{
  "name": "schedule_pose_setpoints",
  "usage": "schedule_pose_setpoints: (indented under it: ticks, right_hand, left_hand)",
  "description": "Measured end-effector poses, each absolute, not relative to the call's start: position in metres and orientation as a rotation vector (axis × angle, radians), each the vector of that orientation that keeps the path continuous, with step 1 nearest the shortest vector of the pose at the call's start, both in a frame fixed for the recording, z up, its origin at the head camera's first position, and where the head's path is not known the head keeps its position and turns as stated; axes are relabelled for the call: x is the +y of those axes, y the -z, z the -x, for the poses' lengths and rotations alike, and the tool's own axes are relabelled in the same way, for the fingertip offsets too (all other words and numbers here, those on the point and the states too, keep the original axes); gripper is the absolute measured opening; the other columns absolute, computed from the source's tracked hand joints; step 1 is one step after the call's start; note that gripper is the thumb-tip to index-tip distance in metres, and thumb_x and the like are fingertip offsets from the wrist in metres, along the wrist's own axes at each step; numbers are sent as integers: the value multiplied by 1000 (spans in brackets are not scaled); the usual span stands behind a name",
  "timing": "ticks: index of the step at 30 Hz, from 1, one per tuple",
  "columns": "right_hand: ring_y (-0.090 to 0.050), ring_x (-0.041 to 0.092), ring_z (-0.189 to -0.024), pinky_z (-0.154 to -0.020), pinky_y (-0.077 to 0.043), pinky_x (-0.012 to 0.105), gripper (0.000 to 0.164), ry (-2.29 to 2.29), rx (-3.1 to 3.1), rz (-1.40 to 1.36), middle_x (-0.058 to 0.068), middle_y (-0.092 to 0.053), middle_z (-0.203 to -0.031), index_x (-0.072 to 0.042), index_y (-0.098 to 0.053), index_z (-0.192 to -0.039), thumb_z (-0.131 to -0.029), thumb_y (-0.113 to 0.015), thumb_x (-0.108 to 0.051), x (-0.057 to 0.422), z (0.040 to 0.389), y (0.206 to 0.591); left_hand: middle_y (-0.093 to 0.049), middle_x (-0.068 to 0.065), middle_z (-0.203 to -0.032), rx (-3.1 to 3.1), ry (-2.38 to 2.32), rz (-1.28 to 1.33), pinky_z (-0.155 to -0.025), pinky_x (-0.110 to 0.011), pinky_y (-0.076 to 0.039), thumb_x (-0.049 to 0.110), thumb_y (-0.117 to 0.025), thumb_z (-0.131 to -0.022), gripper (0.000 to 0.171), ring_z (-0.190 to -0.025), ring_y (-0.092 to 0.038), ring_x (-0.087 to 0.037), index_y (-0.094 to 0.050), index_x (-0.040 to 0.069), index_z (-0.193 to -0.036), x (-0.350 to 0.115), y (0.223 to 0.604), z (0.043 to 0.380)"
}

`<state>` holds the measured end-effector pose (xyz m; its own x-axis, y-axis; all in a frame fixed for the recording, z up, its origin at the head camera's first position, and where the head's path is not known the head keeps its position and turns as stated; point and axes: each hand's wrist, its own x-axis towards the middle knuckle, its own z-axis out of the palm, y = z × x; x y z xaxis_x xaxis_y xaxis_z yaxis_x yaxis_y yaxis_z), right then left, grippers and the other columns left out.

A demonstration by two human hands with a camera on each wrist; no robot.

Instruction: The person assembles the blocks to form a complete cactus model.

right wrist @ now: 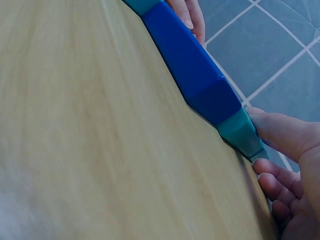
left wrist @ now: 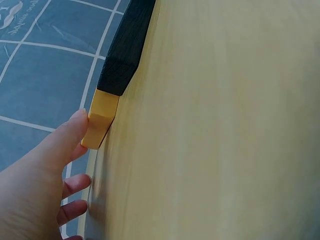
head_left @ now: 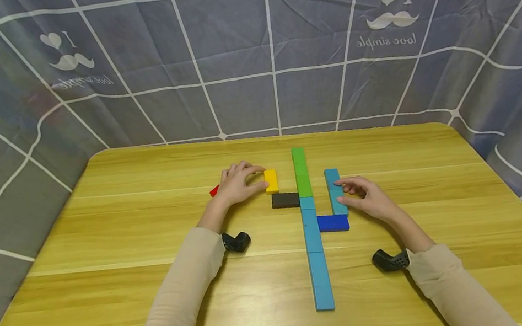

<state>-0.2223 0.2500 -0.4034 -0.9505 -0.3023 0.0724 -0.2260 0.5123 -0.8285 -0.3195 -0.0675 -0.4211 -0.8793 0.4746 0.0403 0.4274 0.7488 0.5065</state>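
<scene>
My left hand is at the yellow block, thumb and index finger pinching it at its left side and far corner. In the left wrist view the thumb tip presses the yellow block's edge, beside the black block. To the right, my right hand touches two light-blue blocks laid end to end, thumb and index fingertips at their right edge. A dark-blue block lies against their near end. A red block is mostly hidden behind the left hand.
A straight row of light-blue blocks runs along the table, continued by green blocks at its far end. Black and dark-blue blocks branch off it. A grey patterned curtain hangs behind. Black wrist devices sit at both cuffs.
</scene>
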Motion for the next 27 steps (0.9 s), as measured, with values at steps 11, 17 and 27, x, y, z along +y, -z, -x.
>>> schedule_pose_setpoints:
  ticks: [11,17,27]
  right_hand:
    - [-44,32,-94,-79,-37,26,39,1442,2667,475,24,-50,-105,8,-52,-122,-86,-60,-3,250,221,406]
    - [-45,31,-94,-79,-37,25,39,1446,2666,469,24,-50,-106,8,-52,-122,-86,-60,-4,250,219,406]
    - [-45,29,-94,-79,-37,29,39,1414,2684,448,22,-51,-105,6,-52,-123,-86,-61,-6,248,218,406]
  left_hand:
    - [-45,-5,-124,2868,-767,-775,-93,-44,-22,52,-56,-85,52,-109,-36,-24,-53,26,-130,-67,423,317]
    - [-46,-4,-122,2873,-755,-797,-92,-42,-22,52,-57,-84,52,-106,-37,-22,-54,27,-129,-66,423,316]
    - [-46,-3,-121,2875,-743,-806,-91,-41,-22,52,-57,-84,52,-105,-37,-22,-53,28,-130,-67,425,315]
